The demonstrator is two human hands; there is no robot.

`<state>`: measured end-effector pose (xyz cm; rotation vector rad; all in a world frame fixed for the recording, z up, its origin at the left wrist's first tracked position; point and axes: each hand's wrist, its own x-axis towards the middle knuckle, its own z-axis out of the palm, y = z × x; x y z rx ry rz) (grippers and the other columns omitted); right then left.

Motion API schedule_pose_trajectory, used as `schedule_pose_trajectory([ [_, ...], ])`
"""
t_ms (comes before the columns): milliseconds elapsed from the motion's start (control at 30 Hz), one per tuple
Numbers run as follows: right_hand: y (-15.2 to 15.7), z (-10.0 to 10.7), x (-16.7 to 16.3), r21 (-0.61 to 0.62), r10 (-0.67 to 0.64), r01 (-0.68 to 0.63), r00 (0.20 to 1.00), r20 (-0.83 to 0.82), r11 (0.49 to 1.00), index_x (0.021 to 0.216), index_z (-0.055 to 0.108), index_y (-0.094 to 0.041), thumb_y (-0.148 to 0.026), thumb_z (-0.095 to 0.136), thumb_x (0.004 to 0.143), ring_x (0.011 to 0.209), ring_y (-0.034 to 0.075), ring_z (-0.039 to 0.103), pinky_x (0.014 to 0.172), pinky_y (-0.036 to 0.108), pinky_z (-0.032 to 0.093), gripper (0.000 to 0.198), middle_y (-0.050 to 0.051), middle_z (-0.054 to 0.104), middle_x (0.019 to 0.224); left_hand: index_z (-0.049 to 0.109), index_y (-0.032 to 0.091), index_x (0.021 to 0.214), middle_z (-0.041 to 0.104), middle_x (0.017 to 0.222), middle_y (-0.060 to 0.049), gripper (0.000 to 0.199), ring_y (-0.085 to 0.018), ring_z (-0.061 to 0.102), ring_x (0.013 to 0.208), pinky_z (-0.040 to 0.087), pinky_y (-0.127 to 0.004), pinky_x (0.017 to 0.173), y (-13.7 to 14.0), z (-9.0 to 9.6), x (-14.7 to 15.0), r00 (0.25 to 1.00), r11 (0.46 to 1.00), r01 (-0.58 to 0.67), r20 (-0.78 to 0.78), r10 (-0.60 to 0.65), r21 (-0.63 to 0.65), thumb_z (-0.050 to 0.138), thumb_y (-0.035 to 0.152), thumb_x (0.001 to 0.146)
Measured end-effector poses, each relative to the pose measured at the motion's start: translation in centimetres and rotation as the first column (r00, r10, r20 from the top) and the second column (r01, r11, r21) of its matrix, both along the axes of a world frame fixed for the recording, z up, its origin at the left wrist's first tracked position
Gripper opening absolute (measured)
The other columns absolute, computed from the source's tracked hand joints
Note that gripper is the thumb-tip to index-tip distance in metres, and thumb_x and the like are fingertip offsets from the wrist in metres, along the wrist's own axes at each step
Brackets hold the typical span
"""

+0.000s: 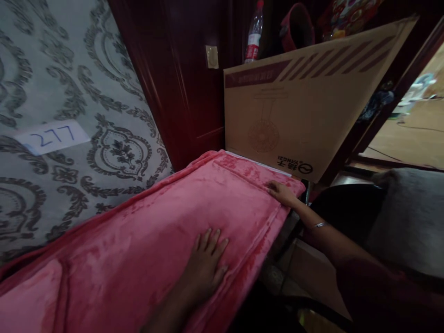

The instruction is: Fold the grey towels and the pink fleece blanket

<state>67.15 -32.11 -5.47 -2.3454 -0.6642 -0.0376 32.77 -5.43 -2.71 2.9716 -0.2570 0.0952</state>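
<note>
A pink plush blanket (173, 203) lies spread over a long surface, with a hemmed, folded layer on top of it. My left hand (206, 261) rests flat on the blanket near its middle, fingers spread and pointing away from me. Towards the far right corner, my right hand (280, 192) has its fingers curled at the hem of the upper layer. A thin bracelet (319, 225) circles my right wrist. At the lower left, another folded flap (31, 298) of the pink cloth shows a thick edge.
A large cardboard box (287, 111) stands upright behind the far end. Beyond it are a bottle with a red cap (254, 39) and dark red woodwork (176, 69). Patterned wallpaper (118, 148) with a paper marked 277 (53, 136) borders the left. A grey cloth (409, 217) hangs at right.
</note>
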Motion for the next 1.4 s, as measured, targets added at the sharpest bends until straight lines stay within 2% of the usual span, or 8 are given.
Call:
schedule_pose_trajectory([
  [167,0.9,1.5,1.0,-0.184,-0.014,0.006,0.999,-0.043,0.983,0.126,0.065,-0.013,-0.021,0.061,0.084,0.11,0.024,0.067,0.096,0.033,0.051,0.043,0.016,0.068,0.126,0.037,0.033,0.156,0.026,0.167,-0.003,0.068,-0.031,0.021,0.154,0.022,-0.061,0.123,0.1,0.0,-0.1,0.997,0.999,-0.023,-0.078,0.021,-0.028,0.057,0.031,0.091],
  [367,4.4,2.6,1.8,-0.369,-0.094,0.069,0.994,-0.049,0.927,0.112,0.07,-0.009,-0.047,0.054,0.095,0.103,0.029,0.069,0.085,0.034,0.051,0.045,0.021,0.071,0.118,0.034,0.034,0.157,0.022,0.168,-0.001,0.067,-0.034,0.016,0.155,0.019,-0.065,0.123,-0.2,0.6,-0.1,0.991,0.999,-0.019,-0.133,0.015,-0.03,0.054,0.031,0.093],
  [600,5.3,1.4,-0.7,-0.426,-0.14,0.152,0.988,0.061,0.892,0.118,0.064,-0.014,-0.045,0.043,0.102,0.112,0.028,0.065,0.087,0.033,0.047,0.041,0.018,0.07,0.119,0.034,0.032,0.157,0.021,0.168,-0.002,0.066,-0.034,0.014,0.156,0.016,-0.066,0.123,-0.3,1.0,-0.2,0.986,0.999,-0.018,-0.168,0.009,-0.049,0.051,0.03,0.094],
  [800,6.0,2.5,0.0,-0.469,-0.156,0.146,0.988,0.018,0.871,0.115,0.069,-0.011,-0.05,0.039,0.103,0.108,0.029,0.067,0.084,0.033,0.049,0.051,0.02,0.07,0.118,0.036,0.032,0.156,0.024,0.167,-0.004,0.066,-0.033,0.02,0.155,0.019,-0.064,0.123,-0.3,0.1,-0.4,0.996,0.994,-0.011,-0.094,0.001,-0.11,0.055,0.033,0.093],
  [933,8.4,3.6,1.3,-0.469,-0.13,0.107,0.991,-0.016,0.877,0.117,0.07,-0.009,-0.058,0.035,0.102,0.108,0.028,0.068,0.085,0.032,0.05,0.062,0.023,0.069,0.12,0.042,0.026,0.154,0.04,0.161,-0.009,0.057,-0.029,0.033,0.15,0.024,-0.058,0.124,1.6,0.3,0.3,0.989,0.983,-0.13,0.051,0.138,-0.13,0.047,0.034,0.098],
  [1033,10.1,3.7,1.6,-0.452,-0.099,0.078,0.995,-0.022,0.888,0.118,0.07,-0.009,-0.055,0.036,0.102,0.109,0.028,0.068,0.085,0.032,0.05,0.059,0.022,0.069,0.12,0.048,0.018,0.15,0.041,0.159,-0.015,0.054,-0.033,0.031,0.151,0.021,-0.061,0.123,5.1,1.5,1.0,0.899,0.911,-0.411,0.154,0.41,-0.026,0.043,0.034,0.098],
  [1200,10.6,2.7,0.9,-0.402,-0.076,0.074,0.997,0.012,0.912,0.119,0.066,-0.014,-0.044,0.047,0.102,0.113,0.026,0.065,0.088,0.031,0.048,0.04,0.018,0.069,0.122,0.043,0.015,0.153,0.03,0.163,-0.022,0.062,-0.04,0.025,0.152,0.023,-0.066,0.118,10.5,2.1,0.8,0.661,0.638,-0.749,0.132,0.739,0.18,0.042,0.043,0.098],
  [1400,10.6,2.5,1.1,-0.358,-0.092,0.088,0.996,0.006,0.93,0.116,0.067,-0.015,-0.045,0.043,0.103,0.107,0.026,0.067,0.084,0.031,0.048,0.041,0.017,0.071,0.116,0.039,0.019,0.156,0.03,0.164,-0.019,0.063,-0.038,0.025,0.152,0.026,-0.062,0.117,11.1,0.9,0.6,0.627,0.599,-0.762,0.048,0.778,0.247,0.036,0.047,0.1],
])
